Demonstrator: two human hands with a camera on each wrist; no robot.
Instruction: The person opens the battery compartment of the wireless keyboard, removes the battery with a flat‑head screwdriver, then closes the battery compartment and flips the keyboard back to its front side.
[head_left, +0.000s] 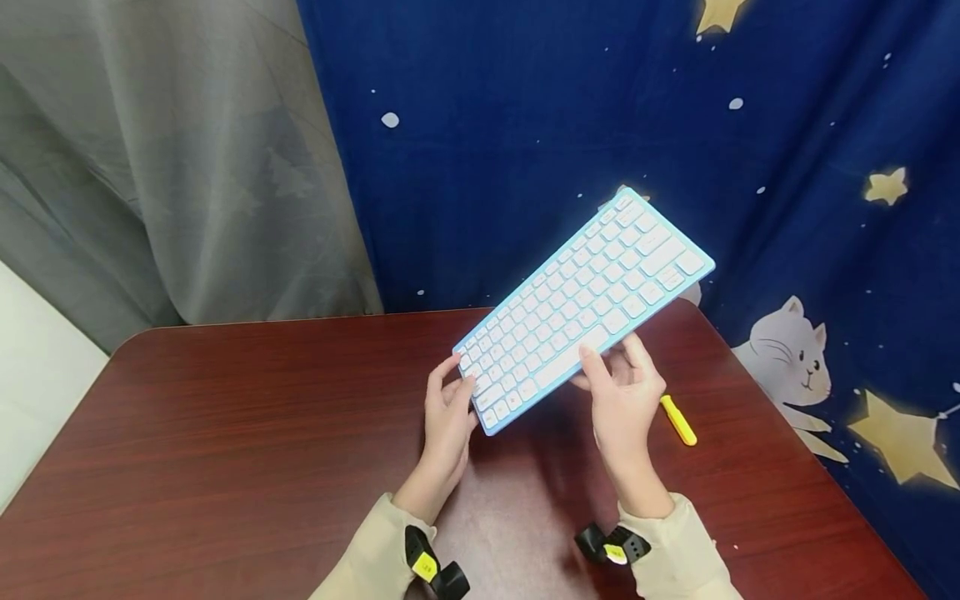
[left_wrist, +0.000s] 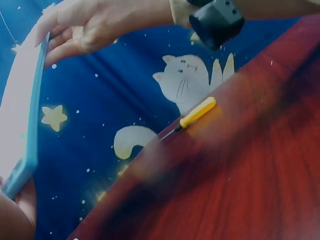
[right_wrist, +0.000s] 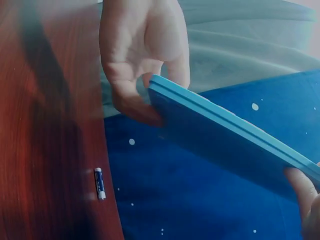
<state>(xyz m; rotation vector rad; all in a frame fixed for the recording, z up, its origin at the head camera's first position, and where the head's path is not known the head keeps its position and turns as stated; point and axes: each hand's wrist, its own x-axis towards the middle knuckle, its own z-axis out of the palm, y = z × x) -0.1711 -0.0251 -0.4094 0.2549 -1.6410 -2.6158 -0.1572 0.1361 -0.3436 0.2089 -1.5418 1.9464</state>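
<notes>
A light-blue keyboard [head_left: 573,310] with white keys is held up off the table, tilted, its right end higher. My left hand [head_left: 450,421] pinches its lower left end, thumb on top. With the thumb over the front edge near the space bar, my right hand [head_left: 626,408] grips it, fingers underneath. The left wrist view catches the keyboard [left_wrist: 20,115] edge-on, with the right hand [left_wrist: 95,30] at its upper end. From the right wrist, the plain blue underside of the keyboard [right_wrist: 215,145] shows, and the left hand [right_wrist: 145,55] holds its far end.
A yellow-handled screwdriver [left_wrist: 200,112] lies on the reddish-brown table [head_left: 262,458], right of the right hand. A small white-and-blue cylinder, like a battery [right_wrist: 100,183], lies near the table's edge. Behind hang a grey curtain [head_left: 187,167] and a blue star-patterned curtain [head_left: 487,150].
</notes>
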